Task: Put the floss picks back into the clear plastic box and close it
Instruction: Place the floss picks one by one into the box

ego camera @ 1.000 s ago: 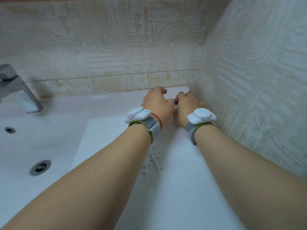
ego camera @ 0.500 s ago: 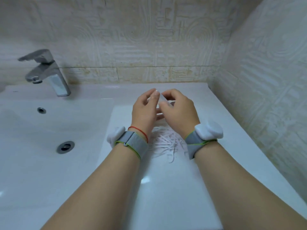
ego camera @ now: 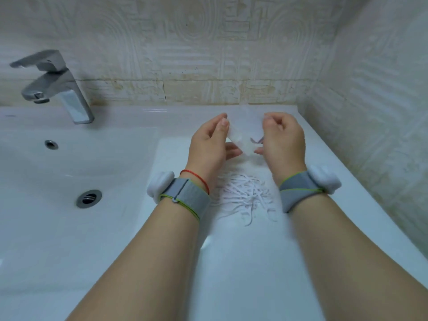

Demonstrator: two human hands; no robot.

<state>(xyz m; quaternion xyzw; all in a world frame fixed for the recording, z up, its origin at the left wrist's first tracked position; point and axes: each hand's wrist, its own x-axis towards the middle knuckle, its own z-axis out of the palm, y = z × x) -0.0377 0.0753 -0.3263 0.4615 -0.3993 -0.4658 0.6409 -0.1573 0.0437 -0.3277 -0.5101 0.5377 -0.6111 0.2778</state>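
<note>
Box: the small clear plastic box (ego camera: 242, 141) is held in the air, tilted, between both hands. It is above the counter and just beyond the heap of picks.
Box handling: probably light, stiff, thin-walled and slick. A hard squeeze could flex it or make it slip, so hold it by the side edges and leave the opening free.
Picks: the thin white plastic floss picks (ego camera: 243, 195) lie in a loose tangle on the glossy white washbasin counter (ego camera: 231, 262), between the two wrists.
Picks handling: likely near weightless and springy, and apt to hook one another. They are best gathered in small bunches, handles aligned.
Left hand: the left hand (ego camera: 208, 144) pinches the box's left edge between thumb and fingers.
Right hand: the right hand (ego camera: 283, 140) has its fingers curled onto the box's right side.
Hard to make out: the clear walls fade into the white counter, so I cannot tell whether the lid is open or whether any picks are inside. A dark mark by the right fingers is unidentifiable. The wrists hide the edges of the heap.
Around: a chrome tap (ego camera: 55, 86) and a round metal drain (ego camera: 89, 198) are well to the left, with beige patterned wall tiles (ego camera: 208, 42) behind.
</note>
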